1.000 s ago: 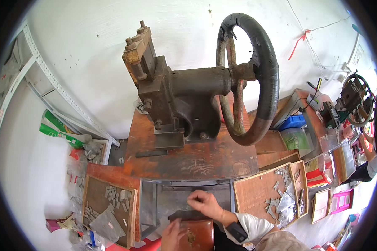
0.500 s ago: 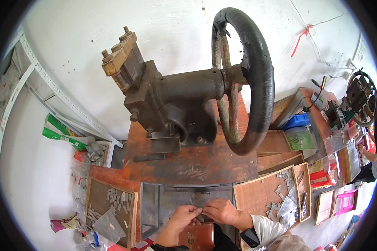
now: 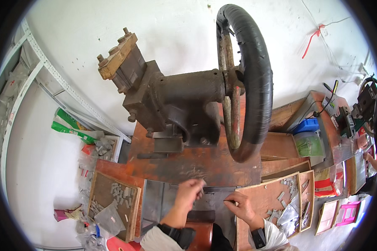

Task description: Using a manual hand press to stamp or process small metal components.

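My left hand (image 3: 189, 195) is raised at the front edge of the wooden bench (image 3: 176, 169). Its fingers are closed on a small grey metal piece (image 3: 201, 193), partly hidden by the fingertips. My right hand (image 3: 242, 207) is beside the left edge of the right wooden tray (image 3: 255, 196), thumb and fingertips pinched together. What they hold, if anything, is too small to make out. Above both hands stands a dark iron hand press (image 3: 188, 90) with a black-wrapped handwheel (image 3: 257, 83). Under its head sits a metal block (image 3: 168, 144), apart from my hands.
Small grey metal parts (image 3: 122, 193) lie in the left wooden tray (image 3: 136, 209), beside a clear plastic bag (image 3: 110, 219). More parts (image 3: 281, 195) lie in the right tray. A white metal shelf (image 3: 58, 71) stands left. Another person's arm (image 3: 372, 161) shows at far right.
My hands were together low in front of me; now they are apart. The left has risen toward the bench with the grey metal piece, while the right has moved to the right tray's edge.
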The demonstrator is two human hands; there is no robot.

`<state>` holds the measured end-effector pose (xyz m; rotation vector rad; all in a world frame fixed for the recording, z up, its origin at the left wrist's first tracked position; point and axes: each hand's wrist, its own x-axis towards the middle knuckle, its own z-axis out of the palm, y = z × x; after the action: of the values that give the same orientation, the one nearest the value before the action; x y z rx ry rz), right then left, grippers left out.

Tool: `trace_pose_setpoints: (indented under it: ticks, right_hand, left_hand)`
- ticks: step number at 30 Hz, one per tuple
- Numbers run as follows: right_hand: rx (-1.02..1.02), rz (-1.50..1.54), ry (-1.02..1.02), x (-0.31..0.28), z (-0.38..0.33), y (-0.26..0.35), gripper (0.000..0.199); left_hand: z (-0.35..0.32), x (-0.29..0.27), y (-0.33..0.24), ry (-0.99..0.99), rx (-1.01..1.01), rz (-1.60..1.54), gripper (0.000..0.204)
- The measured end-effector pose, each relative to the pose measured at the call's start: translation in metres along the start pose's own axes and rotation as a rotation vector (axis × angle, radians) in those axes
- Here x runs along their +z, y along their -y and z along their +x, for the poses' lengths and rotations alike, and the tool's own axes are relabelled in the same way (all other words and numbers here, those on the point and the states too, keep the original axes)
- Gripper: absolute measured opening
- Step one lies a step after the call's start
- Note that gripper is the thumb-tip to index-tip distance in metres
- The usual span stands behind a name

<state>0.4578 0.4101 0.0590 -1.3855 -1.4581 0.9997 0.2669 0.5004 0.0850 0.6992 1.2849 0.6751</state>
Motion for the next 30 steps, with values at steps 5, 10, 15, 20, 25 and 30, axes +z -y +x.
trace_pose_setpoints:
  ticks: [5, 10, 15, 20, 25, 30]
  right_hand:
    - [0.169, 0.017, -0.132, -0.005, -0.045, -0.040, 0.008]
    - [0.470, 0.181, -0.087, -0.004, -0.090, -0.043, 0.012]
    - [0.413, 0.235, -0.071, -0.004, -0.113, -0.039, 0.016]
    - [0.409, 0.129, -0.061, -0.009, -0.127, -0.051, 0.016]
    - [0.477, 0.102, -0.045, -0.019, -0.128, -0.046, 0.017]
    - [0.637, 0.360, -0.202, -0.026, -0.114, -0.053, 0.009]
  left_hand:
    - [0.067, 0.032, -0.049, -0.132, 0.115, -0.658, 0.010]
    - [0.117, 0.057, -0.075, -0.204, 0.155, -0.960, 0.016]
    - [0.158, 0.057, -0.064, -0.206, 0.197, -1.130, 0.017]
    - [0.185, 0.063, -0.059, -0.105, 0.244, -1.202, 0.016]
    - [0.147, 0.066, -0.070, -0.196, 0.242, -0.841, 0.003]
    - [0.031, 0.073, 0.021, -0.019, 0.403, 0.153, 0.019]
